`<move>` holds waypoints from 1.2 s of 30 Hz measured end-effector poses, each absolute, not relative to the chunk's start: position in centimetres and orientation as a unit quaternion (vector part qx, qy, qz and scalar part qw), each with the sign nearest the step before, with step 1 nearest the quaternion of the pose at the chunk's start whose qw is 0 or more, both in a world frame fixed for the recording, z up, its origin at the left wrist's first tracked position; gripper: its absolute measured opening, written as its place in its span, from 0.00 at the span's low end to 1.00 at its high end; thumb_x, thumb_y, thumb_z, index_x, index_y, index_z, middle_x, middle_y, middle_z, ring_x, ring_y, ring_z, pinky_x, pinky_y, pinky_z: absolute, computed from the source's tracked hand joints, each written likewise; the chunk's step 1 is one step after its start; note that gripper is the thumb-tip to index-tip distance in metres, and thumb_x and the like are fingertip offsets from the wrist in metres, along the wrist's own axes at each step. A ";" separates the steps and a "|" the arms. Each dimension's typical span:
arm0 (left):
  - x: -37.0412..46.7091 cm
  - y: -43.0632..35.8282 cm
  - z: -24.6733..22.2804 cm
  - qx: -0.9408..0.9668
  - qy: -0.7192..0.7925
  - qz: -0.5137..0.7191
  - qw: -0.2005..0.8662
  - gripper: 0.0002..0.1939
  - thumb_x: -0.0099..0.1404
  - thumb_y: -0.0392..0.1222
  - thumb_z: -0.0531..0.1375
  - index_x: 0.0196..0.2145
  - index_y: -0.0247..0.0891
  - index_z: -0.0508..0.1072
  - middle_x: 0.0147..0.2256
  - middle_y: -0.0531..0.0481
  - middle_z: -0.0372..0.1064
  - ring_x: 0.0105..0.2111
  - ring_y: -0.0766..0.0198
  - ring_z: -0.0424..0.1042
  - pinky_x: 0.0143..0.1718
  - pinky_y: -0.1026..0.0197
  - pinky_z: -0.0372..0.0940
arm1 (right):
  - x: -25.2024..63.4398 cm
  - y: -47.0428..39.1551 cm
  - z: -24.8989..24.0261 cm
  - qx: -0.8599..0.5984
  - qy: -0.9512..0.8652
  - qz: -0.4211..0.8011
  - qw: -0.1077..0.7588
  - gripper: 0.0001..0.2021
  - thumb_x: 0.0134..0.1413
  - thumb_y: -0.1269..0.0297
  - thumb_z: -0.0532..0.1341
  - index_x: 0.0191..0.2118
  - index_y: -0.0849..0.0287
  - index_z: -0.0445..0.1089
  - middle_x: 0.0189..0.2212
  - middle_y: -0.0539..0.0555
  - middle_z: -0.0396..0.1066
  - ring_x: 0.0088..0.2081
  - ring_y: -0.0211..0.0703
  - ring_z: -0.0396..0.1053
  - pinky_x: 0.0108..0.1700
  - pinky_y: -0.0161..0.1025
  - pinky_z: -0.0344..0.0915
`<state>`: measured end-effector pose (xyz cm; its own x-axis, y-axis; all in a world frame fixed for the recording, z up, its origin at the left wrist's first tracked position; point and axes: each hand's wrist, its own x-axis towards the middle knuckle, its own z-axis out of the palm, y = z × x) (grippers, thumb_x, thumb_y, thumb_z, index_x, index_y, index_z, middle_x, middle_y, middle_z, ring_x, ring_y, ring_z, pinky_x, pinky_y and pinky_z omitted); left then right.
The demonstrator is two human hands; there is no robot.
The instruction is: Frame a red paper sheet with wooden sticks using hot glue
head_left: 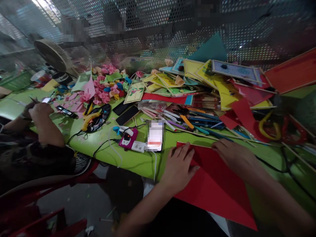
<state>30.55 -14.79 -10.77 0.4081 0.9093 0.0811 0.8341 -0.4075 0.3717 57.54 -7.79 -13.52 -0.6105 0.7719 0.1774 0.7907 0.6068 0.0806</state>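
Red paper sheet (219, 187) lies nearest to the camera, together with the person's two forearms. Its far part rests on the green table (133, 164), to the right of the lit phone (155, 136), and its near part passes over the near edge of the table, above the lap. Along the far edge of the sheet runs a thin pale stick (202, 145).

The left hand (179, 163) is laid flat on the far left corner of the sheet, its thumb spread away from the fingers. The right hand (234, 154) has its fingertips at the far right corner; its thumb is hidden, so I cannot tell whether this grip pinches the stick or only presses it.

I judge that the step in hand is to align the stick with the paper edge. The next move seems to call for even pressure at both ends, so that the stick does not roll or turn aslant.

The right end of the stick is covered by the fingers. Toward the right edge of the view, blurred yellow handles (263, 128) are perhaps those of scissors. The screen of the phone is unreadable.
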 end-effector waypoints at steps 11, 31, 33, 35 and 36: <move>31.1 -14.3 -10.9 0.828 0.542 0.102 0.097 0.30 0.78 0.56 0.52 0.69 0.36 0.62 0.71 0.41 0.57 0.65 0.48 0.63 0.64 0.40 0.61 | 57.0 -7.6 -12.0 -0.451 -0.884 -0.012 0.125 0.16 0.74 0.61 0.50 0.44 0.56 0.74 0.39 0.58 0.78 0.38 0.50 0.75 0.39 0.44 0.65; 31.1 -13.7 -10.2 0.836 0.541 0.062 0.066 0.28 0.78 0.49 0.52 0.69 0.32 0.63 0.70 0.36 0.60 0.65 0.45 0.66 0.62 0.38 0.64 | 61.6 -8.5 -8.2 -0.534 -0.795 0.136 0.255 0.11 0.68 0.60 0.58 0.41 0.54 0.79 0.38 0.56 0.82 0.40 0.48 0.79 0.43 0.43 0.73; 31.1 -13.7 -10.2 0.836 0.541 0.063 0.069 0.28 0.78 0.49 0.52 0.69 0.33 0.63 0.70 0.36 0.60 0.65 0.45 0.66 0.62 0.38 0.64 | 61.2 -8.5 -8.4 -0.521 -0.805 0.140 0.246 0.11 0.68 0.62 0.58 0.41 0.53 0.79 0.38 0.56 0.81 0.40 0.47 0.79 0.43 0.42 0.73; 31.1 -13.8 -10.3 0.834 0.543 0.066 0.073 0.28 0.78 0.50 0.52 0.69 0.34 0.63 0.70 0.37 0.60 0.65 0.45 0.65 0.62 0.38 0.63 | 60.9 -8.5 -8.9 -0.510 -0.816 0.135 0.238 0.12 0.68 0.62 0.57 0.42 0.53 0.79 0.39 0.56 0.81 0.41 0.47 0.79 0.43 0.42 0.73; 31.1 -13.8 -10.3 0.833 0.543 0.067 0.076 0.28 0.78 0.50 0.52 0.70 0.35 0.63 0.70 0.38 0.59 0.65 0.46 0.65 0.63 0.38 0.63 | 60.8 -8.5 -9.2 -0.504 -0.821 0.133 0.233 0.12 0.68 0.62 0.56 0.42 0.53 0.79 0.40 0.56 0.81 0.41 0.48 0.79 0.43 0.42 0.73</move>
<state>31.08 -13.81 -10.34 0.4002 0.9159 0.0296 0.8955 -0.3978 0.1997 60.78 -8.46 -9.23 -0.3828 0.8900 0.2478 0.7662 0.4557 -0.4530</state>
